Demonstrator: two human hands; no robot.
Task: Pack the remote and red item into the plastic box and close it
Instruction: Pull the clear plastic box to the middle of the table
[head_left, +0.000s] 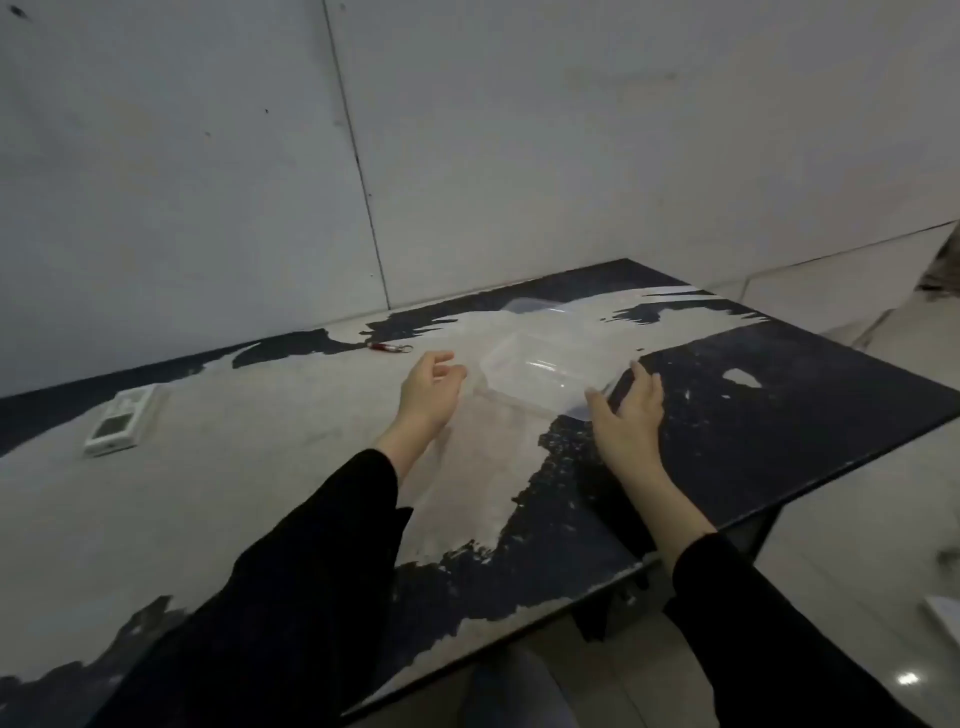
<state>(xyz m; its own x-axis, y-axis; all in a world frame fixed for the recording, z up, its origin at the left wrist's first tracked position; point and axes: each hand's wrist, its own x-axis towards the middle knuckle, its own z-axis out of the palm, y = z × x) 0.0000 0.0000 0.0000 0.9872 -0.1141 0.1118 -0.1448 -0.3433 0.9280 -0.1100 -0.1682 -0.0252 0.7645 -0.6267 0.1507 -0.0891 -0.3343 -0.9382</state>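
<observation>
Hands, left (428, 387) and right (631, 410), grip loose and empty, flanking clear rectangular plastic box (540, 376) on worn table (260, 493).

Worn black-and-white table (291, 499), four things laid on it.
A remote (118, 422), red item (388, 347), clear box (540, 379) and lid (535, 306) were seen well apart.

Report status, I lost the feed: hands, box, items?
Left hand and right hand open, flanking clear plastic box, no grip yet. Box empty; lid behind it. Remote and red item unpacked. Nothing blocking.
</observation>
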